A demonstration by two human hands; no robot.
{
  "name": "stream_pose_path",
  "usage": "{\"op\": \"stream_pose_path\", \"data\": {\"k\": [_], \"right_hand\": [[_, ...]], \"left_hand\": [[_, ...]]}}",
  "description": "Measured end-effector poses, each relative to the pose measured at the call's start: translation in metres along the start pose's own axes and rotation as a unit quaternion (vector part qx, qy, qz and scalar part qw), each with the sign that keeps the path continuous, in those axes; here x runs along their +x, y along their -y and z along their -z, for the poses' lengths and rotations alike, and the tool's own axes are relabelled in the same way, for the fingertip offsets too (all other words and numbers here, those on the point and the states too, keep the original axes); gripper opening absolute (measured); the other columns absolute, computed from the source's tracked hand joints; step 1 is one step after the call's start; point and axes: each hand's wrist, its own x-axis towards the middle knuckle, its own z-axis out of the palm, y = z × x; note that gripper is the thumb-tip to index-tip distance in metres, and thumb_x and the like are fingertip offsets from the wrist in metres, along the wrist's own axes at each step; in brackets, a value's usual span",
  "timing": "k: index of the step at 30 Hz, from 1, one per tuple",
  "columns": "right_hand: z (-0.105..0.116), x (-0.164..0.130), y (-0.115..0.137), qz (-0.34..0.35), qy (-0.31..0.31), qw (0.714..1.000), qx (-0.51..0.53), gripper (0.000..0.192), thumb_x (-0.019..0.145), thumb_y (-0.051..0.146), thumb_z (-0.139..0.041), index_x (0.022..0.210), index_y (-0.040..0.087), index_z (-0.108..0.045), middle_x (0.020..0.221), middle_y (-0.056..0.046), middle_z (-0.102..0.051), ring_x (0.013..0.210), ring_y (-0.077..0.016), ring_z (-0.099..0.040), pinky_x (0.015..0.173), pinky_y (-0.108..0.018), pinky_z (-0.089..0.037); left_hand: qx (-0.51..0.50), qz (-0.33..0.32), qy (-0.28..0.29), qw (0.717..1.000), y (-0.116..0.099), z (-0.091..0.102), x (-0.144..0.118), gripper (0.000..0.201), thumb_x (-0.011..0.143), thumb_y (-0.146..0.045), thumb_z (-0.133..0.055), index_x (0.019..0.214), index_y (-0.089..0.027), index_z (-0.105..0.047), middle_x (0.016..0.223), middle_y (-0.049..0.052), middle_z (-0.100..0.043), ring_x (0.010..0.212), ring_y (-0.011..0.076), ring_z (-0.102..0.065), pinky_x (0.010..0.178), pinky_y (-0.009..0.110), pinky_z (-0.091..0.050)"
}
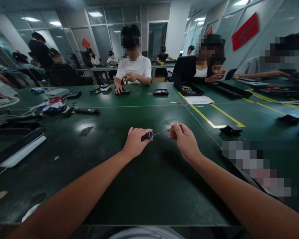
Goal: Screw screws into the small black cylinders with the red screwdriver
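My left hand [136, 141] is closed around a short black cylinder [147, 135]. Its round, light-rimmed end faces right and looks hollow. From near that end a thin metal rod [159, 133] runs to my right hand [183, 137], whose thumb and fingers pinch it. Whether the rod's tip enters the cylinder or only touches its rim, I cannot tell. Both hands are held above the green tabletop [159, 186], a short gap apart.
To the left lie a black-and-white flat device [20, 149], a dark pen-shaped tool [87, 111] and red-handled scissors [57, 99]. Small black parts [231, 130] and a black tray [188, 89] are on the right. Across the table sits a person in white [133, 68].
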Motion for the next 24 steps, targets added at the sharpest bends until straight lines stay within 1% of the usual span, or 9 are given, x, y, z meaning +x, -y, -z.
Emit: {"op": "stream_pose_path", "data": {"k": [2, 4, 7, 10, 13, 17, 24], "right_hand": [[0.0008, -0.0008, 0.0011, 0.012, 0.016, 1.0, -0.024, 0.033, 0.089, 0.053, -0.059, 0.091, 0.02, -0.062, 0.079, -0.002, -0.065, 0.069, -0.0158, -0.06, 0.069, -0.034, -0.053], [0.0011, -0.0022, 0.0035, 0.016, 0.045, 0.998, -0.032, 0.034, 0.089, 0.053, -0.061, 0.093, 0.019, -0.064, 0.081, -0.003, -0.066, 0.069, -0.0155, -0.061, 0.071, -0.034, -0.053], [0.0007, -0.0041, 0.0069, 0.002, 0.077, 0.997, -0.006, 0.034, 0.086, 0.052, -0.064, 0.096, 0.019, -0.064, 0.083, -0.003, -0.067, 0.07, -0.0155, -0.062, 0.072, -0.034, -0.053], [0.0003, -0.0045, 0.0073, -0.002, 0.066, 0.998, 0.003, 0.034, 0.085, 0.052, -0.065, 0.095, 0.019, -0.064, 0.083, -0.003, -0.068, 0.072, -0.0161, -0.063, 0.072, -0.034, -0.053], [0.0007, -0.0043, 0.0053, 0.018, 0.057, 0.998, -0.028, 0.033, 0.088, 0.051, -0.063, 0.093, 0.019, -0.064, 0.084, -0.004, -0.069, 0.074, -0.0163, -0.064, 0.074, -0.035, -0.053], [0.0009, -0.0051, 0.0041, 0.042, 0.063, 0.996, -0.049, 0.029, 0.09, 0.048, -0.061, 0.095, 0.019, -0.063, 0.086, -0.004, -0.069, 0.077, -0.0175, -0.065, 0.077, -0.036, -0.054], [-0.0013, -0.0054, 0.0058, 0.046, 0.051, 0.997, -0.044, 0.026, 0.09, 0.045, -0.06, 0.094, 0.02, -0.061, 0.085, -0.005, -0.07, 0.077, -0.018, -0.066, 0.076, -0.037, -0.055]], "left_hand": [[-0.003, -0.002, 0.0, 1.0, -0.0004, 0.0002, 0.0, 0.035, 0.089, -0.03, -0.071, 0.124, -0.03, -0.066, 0.115, 0.002, -0.071, 0.113, 0.0251, -0.06, 0.117, 0.059, -0.024], [-0.006, 0.001, 0.001, 1.0, -0.0002, 0.0001, 0.0003, 0.035, 0.089, -0.03, -0.071, 0.124, -0.03, -0.066, 0.116, 0.002, -0.071, 0.114, 0.0253, -0.06, 0.117, 0.059, -0.024], [-0.01, 0.01, 0.005, 1.0, 0.0007, -0.0005, 0.0009, 0.035, 0.09, -0.031, -0.07, 0.124, -0.03, -0.065, 0.118, 0.003, -0.071, 0.115, 0.0257, -0.06, 0.117, 0.059, -0.023], [-0.011, 0.013, 0.007, 1.0, 0.0017, -0.0012, 0.0011, 0.036, 0.089, -0.033, -0.071, 0.125, -0.03, -0.065, 0.116, 0.003, -0.072, 0.113, 0.0259, -0.061, 0.117, 0.059, -0.024], [-0.015, 0.007, 0.0, 1.0, 0.0023, -0.0016, 0.0008, 0.037, 0.089, -0.034, -0.072, 0.125, -0.03, -0.065, 0.116, 0.002, -0.072, 0.113, 0.0259, -0.06, 0.116, 0.058, -0.025], [-0.014, 0.006, -0.01, 1.0, 0.0011, -0.001, 0.0012, 0.036, 0.088, -0.033, -0.073, 0.124, -0.031, -0.066, 0.117, 0.002, -0.071, 0.115, 0.0257, -0.059, 0.117, 0.058, -0.023], [-0.004, 0.016, -0.003, 1.0, -0.0018, 0.002, 0.0024, 0.036, 0.087, -0.035, -0.074, 0.122, -0.029, -0.066, 0.113, 0.003, -0.072, 0.111, 0.0268, -0.06, 0.113, 0.057, -0.029]]}}
